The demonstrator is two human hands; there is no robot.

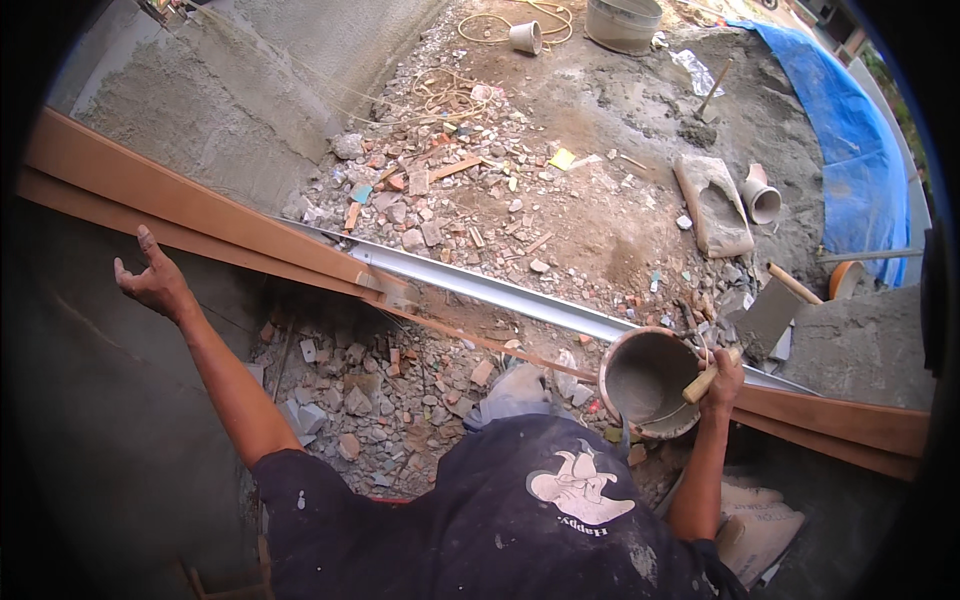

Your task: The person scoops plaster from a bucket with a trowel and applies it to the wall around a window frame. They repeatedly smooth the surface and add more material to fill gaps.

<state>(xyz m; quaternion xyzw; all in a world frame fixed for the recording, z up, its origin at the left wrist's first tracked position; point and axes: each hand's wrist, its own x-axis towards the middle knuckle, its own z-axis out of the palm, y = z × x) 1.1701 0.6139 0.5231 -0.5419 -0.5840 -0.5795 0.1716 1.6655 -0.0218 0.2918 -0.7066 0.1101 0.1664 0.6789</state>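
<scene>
My left hand (162, 282) is empty, fingers apart, beside the brown wooden frame (190, 222) at the left. On the right, my right hand (722, 382) is closed round a wooden-handled trowel (700, 384) at the rim of a round bucket (655, 375). The trowel's blade is hard to make out, and whether the fingers also grip the bucket's wire handle I cannot tell. Grey wet mortar lines the bucket, which is tipped toward me. A long silver metal bar (490, 290) runs across the opening behind the bucket.
Broken brick and rubble (400, 400) cover the ground before me and beyond the bar. Farther off lie a torn cement bag (712, 205), a small pail (762, 203), a blue tarp (840, 110) and a large tub (622, 25). A grey rendered wall (230, 90) rises at far left.
</scene>
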